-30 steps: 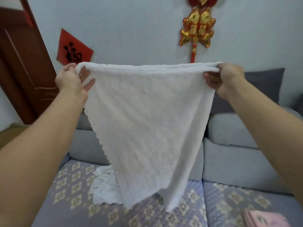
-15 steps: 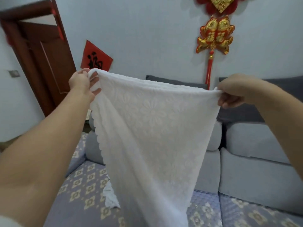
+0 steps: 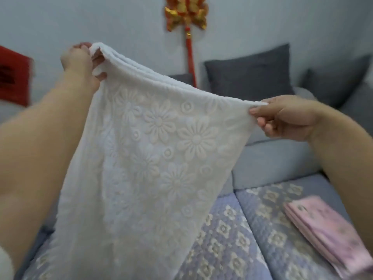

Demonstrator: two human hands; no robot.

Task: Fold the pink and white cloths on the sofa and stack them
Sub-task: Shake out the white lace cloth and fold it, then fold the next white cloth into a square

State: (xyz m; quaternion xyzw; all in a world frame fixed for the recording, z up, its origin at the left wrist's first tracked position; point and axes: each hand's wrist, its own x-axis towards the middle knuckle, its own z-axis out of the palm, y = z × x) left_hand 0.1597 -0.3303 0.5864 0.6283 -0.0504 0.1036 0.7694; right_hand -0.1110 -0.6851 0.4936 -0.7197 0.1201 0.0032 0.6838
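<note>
Cloth fills the head view, the only view there is: a white cloth [image 3: 153, 158] embossed with flowers hangs in the air over the sofa [image 3: 272, 164], stretched between two raised hands. The left hand [image 3: 80, 61] pinches the upper left end, where several layers bunch at the fingers; the right hand [image 3: 290, 118] pinches the other end between thumb and curled fingers, lower and nearer the cushions. The doubled top edge suggests the cloth is already folded at least once. A pink cloth [image 3: 331, 235] lies folded flat on the patterned seat cover [image 3: 232, 229] at the lower right, well apart from the white one.

The step in hand looks like folding the white cloth, with the pink one apparently finished. The next move probably calls for bringing the two held ends together evenly, or laying the cloth down on the seat to halve it again, keeping the layers aligned so they do not slip, before setting it on the pink cloth.
</note>
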